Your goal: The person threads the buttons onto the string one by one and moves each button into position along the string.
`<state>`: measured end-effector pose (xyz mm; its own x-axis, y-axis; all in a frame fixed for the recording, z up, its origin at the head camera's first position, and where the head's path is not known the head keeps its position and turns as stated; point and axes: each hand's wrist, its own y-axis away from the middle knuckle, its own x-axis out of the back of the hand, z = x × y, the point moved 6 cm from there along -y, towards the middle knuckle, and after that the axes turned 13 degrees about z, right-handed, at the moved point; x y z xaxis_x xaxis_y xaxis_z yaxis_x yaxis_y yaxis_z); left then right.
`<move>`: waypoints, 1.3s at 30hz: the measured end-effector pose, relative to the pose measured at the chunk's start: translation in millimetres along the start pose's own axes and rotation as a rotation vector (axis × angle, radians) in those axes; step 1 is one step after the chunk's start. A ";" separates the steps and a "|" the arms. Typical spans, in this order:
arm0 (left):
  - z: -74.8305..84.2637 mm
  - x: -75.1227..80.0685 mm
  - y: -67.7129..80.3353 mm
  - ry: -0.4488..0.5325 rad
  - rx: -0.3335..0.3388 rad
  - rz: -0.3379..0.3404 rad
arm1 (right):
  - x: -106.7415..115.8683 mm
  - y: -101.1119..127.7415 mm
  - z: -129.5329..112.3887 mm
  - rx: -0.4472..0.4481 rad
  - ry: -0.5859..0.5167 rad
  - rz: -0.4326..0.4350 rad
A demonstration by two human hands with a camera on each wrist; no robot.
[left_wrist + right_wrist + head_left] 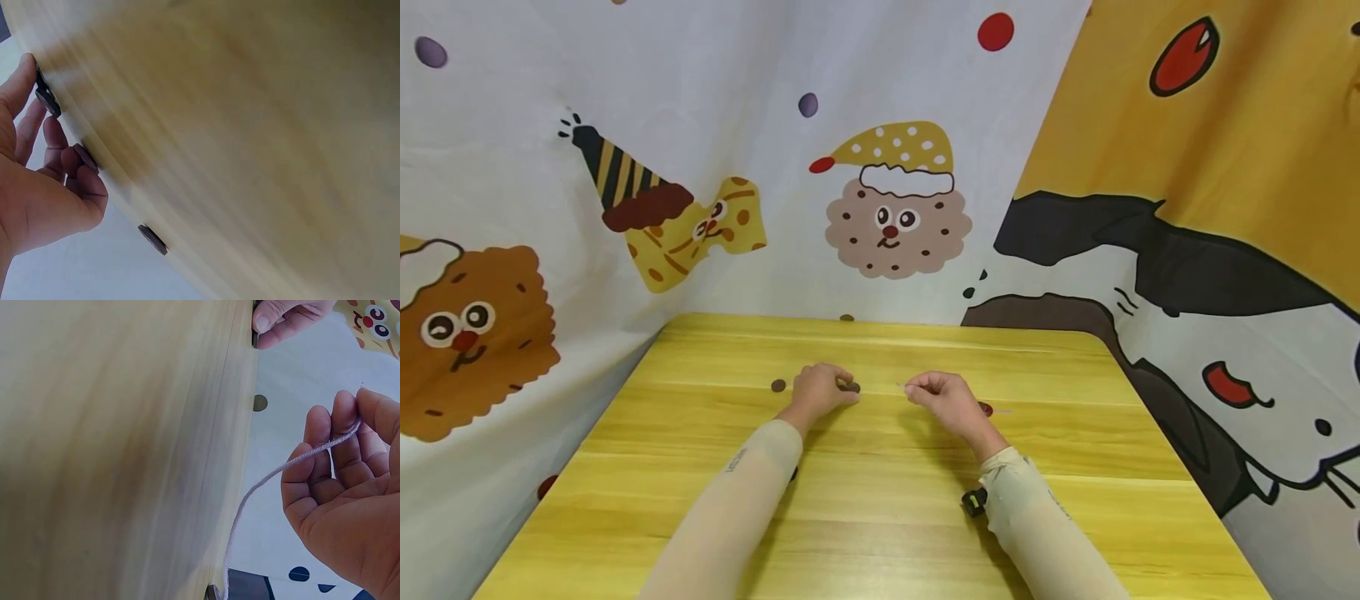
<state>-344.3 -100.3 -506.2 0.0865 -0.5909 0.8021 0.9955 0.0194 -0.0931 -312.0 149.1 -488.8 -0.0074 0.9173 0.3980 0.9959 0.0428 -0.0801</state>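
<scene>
My left hand is over the far middle of the table, its thumb and index finger at a dark round disc. In the left wrist view, the disc stands on edge between thumb and forefinger, while a second brown disc lies by the curled fingers. My right hand pinches the end of a pale purple string between thumb and fingertip. From there the string sags past the other fingers toward a disc at the table. A dark red disc shows beside my right hand.
Left of my left hand, another brown disc lies on the wooden table. A small black device is beside the right sleeve. A printed cloth hangs behind the table's far edge.
</scene>
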 end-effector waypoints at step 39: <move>13.0 20.3 19.1 0.425 -0.032 0.135 | -4.6 2.3 -5.0 -0.008 0.030 -0.002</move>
<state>-323.0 -101.4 -484.0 0.1849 -0.8641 0.4682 0.9741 0.0978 -0.2041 -309.2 143.1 -486.3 -0.0068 0.9049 0.4255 0.9965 0.0414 -0.0720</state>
